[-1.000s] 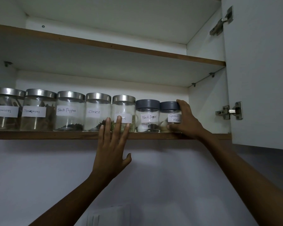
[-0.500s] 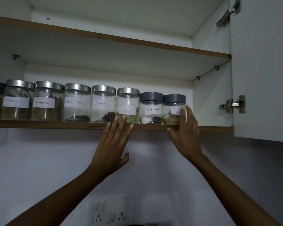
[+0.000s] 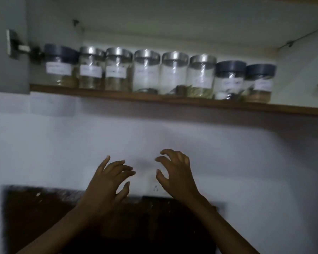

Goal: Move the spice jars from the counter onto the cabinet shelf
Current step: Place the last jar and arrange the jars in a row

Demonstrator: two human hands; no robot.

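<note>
A blurred view looked up at a wooden cabinet shelf point(image 3: 154, 98). Eight spice jars point(image 3: 173, 74) stood upright on the shelf in one row along its front edge, side by side. Each had a white label too smeared to read. The jar at the shelf's left end and the two at its right end had dark lids, and the five between them had shiny metal lids.

Well below the shelf, in front of a pale wall point(image 3: 62, 143), both hands were raised with their backs to the camera. The left hand point(image 3: 106, 182) had its fingers spread and loosely bent, holding nothing. The right hand point(image 3: 174, 175), just beside it, had its fingers hooked in a loose claw, also holding nothing. Both were well apart from the jars.

A white socket plate point(image 3: 151, 187) showed between the hands, and a dark panel point(image 3: 35, 217) lay lower still. At the shelf's left end hung a cabinet door point(image 3: 7, 70) with a metal hinge point(image 3: 17, 45).
</note>
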